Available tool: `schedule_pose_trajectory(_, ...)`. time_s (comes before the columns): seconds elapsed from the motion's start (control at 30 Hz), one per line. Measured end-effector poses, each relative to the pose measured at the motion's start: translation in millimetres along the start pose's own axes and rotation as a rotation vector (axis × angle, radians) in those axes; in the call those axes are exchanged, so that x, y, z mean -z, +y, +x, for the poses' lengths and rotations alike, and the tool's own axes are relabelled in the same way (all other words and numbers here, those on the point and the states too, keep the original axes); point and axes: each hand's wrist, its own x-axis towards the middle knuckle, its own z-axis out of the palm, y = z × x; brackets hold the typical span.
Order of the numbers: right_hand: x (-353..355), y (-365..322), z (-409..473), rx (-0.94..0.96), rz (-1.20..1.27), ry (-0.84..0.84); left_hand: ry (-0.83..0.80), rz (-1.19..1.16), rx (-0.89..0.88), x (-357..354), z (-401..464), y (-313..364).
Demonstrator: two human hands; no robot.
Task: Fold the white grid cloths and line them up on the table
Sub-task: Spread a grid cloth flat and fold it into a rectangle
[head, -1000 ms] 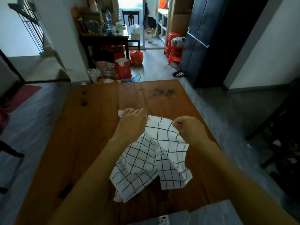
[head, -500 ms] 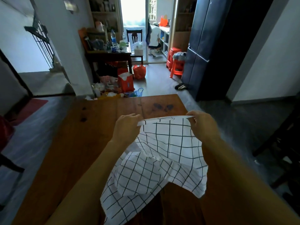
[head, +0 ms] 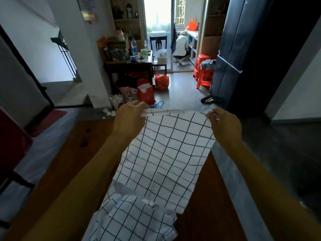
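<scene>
A white cloth with a black grid [head: 166, 153] hangs spread out above the wooden table [head: 73, 162]. My left hand [head: 129, 119] pinches its top left corner and my right hand [head: 225, 124] pinches its top right corner, so the top edge is stretched level between them. Below it, near the table's front edge, a second crumpled white grid cloth [head: 135, 221] lies in a heap, partly covered by the hanging one's lower edge.
The table's right edge runs close to my right forearm, with grey floor beyond. Past the far end stand a cluttered dark side table [head: 128, 65], red bags [head: 162, 81], red stools [head: 203, 73] and a dark cabinet [head: 231, 54]. A person crouches in the far doorway.
Both hands have lifted the cloth off the table and moved apart, opening it from a bunch into a flat hanging sheet. A second crumpled cloth now shows beneath it.
</scene>
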Motion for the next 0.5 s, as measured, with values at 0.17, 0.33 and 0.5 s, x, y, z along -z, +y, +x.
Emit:
schedule_pose_trajectory(0.17, 4.6, 7.8, -14.0, -0.001, 0.082, -0.002, -0.023, 0.001, 0.011, 9.3, -14.6, 7.3)
schedule_pose_trajectory(0.33, 28.6, 6.0, -60.7, 0.085, 0.121, 0.073, -0.055, -0.005, -0.011, 24.7, -51.0, 7.8)
schedule_pose_trajectory(0.5, 42.7, 10.1, -136.3, 0.092, 0.085, 0.048, -0.174, -0.008, -0.051, 30.7, -123.3, 1.7)
